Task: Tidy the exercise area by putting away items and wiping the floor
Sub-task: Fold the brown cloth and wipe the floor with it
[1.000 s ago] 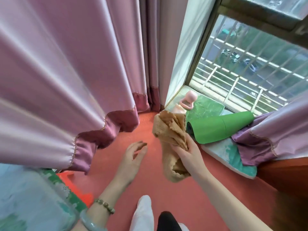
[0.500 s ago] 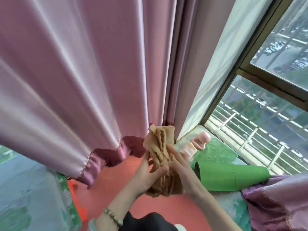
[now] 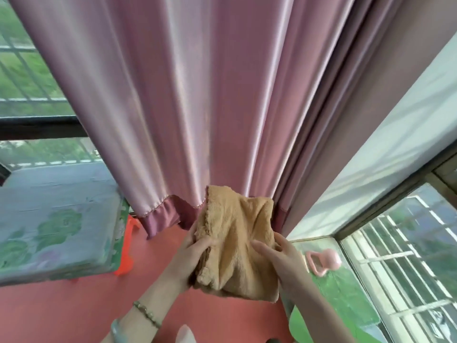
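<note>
The tan cloth (image 3: 237, 231) is held up in the air between both hands, in front of the hem of the pink curtain (image 3: 197, 107) and above the red floor (image 3: 61, 305). It is folded into a rumpled, roughly oblong bundle. Its long axis runs up and down in the view: the upper edge points toward the curtain, and the bunched lower end hangs by the wrists. The left hand (image 3: 195, 256) grips the cloth's left edge. The right hand (image 3: 284, 261) clasps its right side, thumb laid across the front. The hands are apart, with the cloth spanning between them. To the right, a pink kettlebell-shaped weight (image 3: 324, 262) lies on the green-patterned window ledge (image 3: 346, 293). A beaded bracelet (image 3: 147, 314) circles the left wrist.
</note>
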`<state>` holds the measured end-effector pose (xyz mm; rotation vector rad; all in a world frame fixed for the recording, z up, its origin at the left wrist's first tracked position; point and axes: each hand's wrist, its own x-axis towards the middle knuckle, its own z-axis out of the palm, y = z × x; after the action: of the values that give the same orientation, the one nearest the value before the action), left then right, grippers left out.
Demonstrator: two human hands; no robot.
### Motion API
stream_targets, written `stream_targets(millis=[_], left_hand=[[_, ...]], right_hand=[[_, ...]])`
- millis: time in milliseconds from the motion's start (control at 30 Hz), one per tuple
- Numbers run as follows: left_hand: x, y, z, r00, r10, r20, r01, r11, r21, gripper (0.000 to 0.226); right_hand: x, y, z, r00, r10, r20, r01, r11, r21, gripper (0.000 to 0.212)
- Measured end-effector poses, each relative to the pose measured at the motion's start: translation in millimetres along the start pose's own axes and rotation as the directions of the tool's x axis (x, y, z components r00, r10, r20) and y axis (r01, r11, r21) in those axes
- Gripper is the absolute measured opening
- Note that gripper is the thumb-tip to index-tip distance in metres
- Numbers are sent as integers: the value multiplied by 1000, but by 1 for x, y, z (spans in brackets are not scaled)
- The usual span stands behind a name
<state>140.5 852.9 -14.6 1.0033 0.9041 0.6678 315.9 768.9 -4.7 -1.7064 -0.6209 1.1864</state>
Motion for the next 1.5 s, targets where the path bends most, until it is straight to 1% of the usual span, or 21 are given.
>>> stream_targets(millis=[67,100,200,267,333,433,533,633,700,767,867,900,1000,1067,1167,1333,1500], left_hand=[[-12,-4,-9,997,-37,-65,31,995,-96,49],[-17,-6,-14,995,-51,-91,39,991,-128,50],[-34,-10,-32,988,-51,-146,26,986,-167,57],[-44,-12,-47,983,-27,-180,-3,987,-162,54],[-56,-15,-60,980,-30,-198,-11,979,-202,56],[-75,-22,-81,973,-66,-223,-1,958,-288,65],[-98,-25,-98,962,-88,-258,-2,945,-328,65],[-122,-29,-115,950,-103,-296,-9,936,-353,63],[-140,-27,-122,941,-105,-323,-18,934,-356,52],[-158,-26,-127,923,-102,-371,-14,955,-297,55],[-180,-26,-130,849,-74,-524,-28,983,-184,54],[-187,-29,-133,826,-69,-560,-38,984,-177,51],[-209,-33,-145,789,-65,-611,-73,977,-199,44],[-222,-35,-155,764,-75,-641,-96,969,-228,44],[-235,-35,-176,745,-72,-664,-131,959,-251,46],[-255,-32,-227,736,-65,-674,-167,947,-274,47],[-285,-25,-310,746,-55,-663,-169,948,-269,45]], right_hand=[[1,0,-3,992,43,116,-53,995,83,36],[1,1,-3,985,63,159,-85,987,135,32],[1,5,7,964,116,240,-168,963,212,38],[-1,5,19,944,132,303,-206,952,226,36],[-5,5,33,918,139,372,-237,943,232,28],[-8,7,53,887,163,433,-288,927,241,31],[-12,8,74,844,192,501,-344,910,230,34],[-16,11,96,806,219,550,-382,902,201,30],[-17,12,110,786,219,578,-385,905,180,32],[-17,14,126,749,208,629,-375,916,144,36],[-17,15,152,678,203,707,-354,932,71,37],[-18,15,161,661,204,722,-342,938,48,36],[-27,15,188,621,214,754,-300,954,-23,38],[-35,17,204,606,217,765,-302,953,-32,38],[-44,19,230,597,219,772,-316,948,-24,31],[-59,21,290,612,224,758,-306,952,-34,25],[-81,28,374,640,239,730,-303,952,-46,21]])
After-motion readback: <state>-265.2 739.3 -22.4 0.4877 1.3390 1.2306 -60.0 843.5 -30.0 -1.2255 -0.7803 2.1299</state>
